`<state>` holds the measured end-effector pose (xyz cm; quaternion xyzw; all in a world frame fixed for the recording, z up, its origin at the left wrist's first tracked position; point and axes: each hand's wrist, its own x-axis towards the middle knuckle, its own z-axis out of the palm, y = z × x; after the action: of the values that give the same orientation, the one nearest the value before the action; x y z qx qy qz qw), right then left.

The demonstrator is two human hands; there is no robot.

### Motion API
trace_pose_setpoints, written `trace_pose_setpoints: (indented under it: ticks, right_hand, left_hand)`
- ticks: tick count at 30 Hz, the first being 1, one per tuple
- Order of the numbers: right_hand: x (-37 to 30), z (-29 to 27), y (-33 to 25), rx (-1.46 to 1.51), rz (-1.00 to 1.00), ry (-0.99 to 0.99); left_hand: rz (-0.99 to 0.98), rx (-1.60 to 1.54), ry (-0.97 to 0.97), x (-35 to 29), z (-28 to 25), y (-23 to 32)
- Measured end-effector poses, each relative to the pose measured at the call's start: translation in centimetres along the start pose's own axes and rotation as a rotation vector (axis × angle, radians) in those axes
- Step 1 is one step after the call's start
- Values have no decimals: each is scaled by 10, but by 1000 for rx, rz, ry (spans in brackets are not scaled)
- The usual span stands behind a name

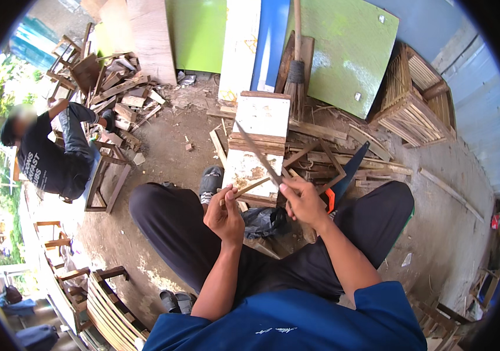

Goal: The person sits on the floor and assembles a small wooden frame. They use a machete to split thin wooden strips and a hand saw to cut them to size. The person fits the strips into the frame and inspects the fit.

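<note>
My left hand (225, 217) is closed, pinching a thin wooden stick (252, 186) that slants up to the right. In my right hand (305, 202) is a long, narrow-bladed knife (255, 147), its dark blade pointing up and left. The knife's wooden handle end (309, 234) shows below that hand. The blade crosses the stick close to my right fingers; whether they touch I cannot tell. Beneath both hands stands a low wooden bench (249, 169) with a worn white top and brown slats across it. Right of it is a handsaw (350, 169) with an orange handle.
Scrap wood (320, 158) lies right of the bench, with a broom (297, 76) behind. A black plastic bag (264, 221) is between my legs. At left, another person (54, 149) sits near a wood pile (127, 96). A slatted wooden piece (416, 96) stands at right.
</note>
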<state>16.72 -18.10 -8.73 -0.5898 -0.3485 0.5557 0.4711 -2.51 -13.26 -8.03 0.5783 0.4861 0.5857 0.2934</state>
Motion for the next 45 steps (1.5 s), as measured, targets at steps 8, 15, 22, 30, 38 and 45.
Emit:
trace_pose_setpoints:
  ticks: [8,15,22,30,38,45]
  right_hand:
    - [-19,26,49,-118,-260,1]
    - [-21,30,37,-221,-454,82]
    - [-11,29,37,-262,-319,51]
    - [-15,27,41,-286,-365,77]
    - [-15,18,38,-277,-324,56]
    - [-17,21,37,-279,-343,85]
  left_hand:
    - [193,72,-100,0,6,-7]
    - [70,-186,-155,-12,14,-13]
    - [38,-112,-57,-16,19,-20]
    - [67,-59,-35,-14,23,-18]
    - [147,-35,-70,-14,30,-19]
    - [149,-22,-45,-12,38,-17]
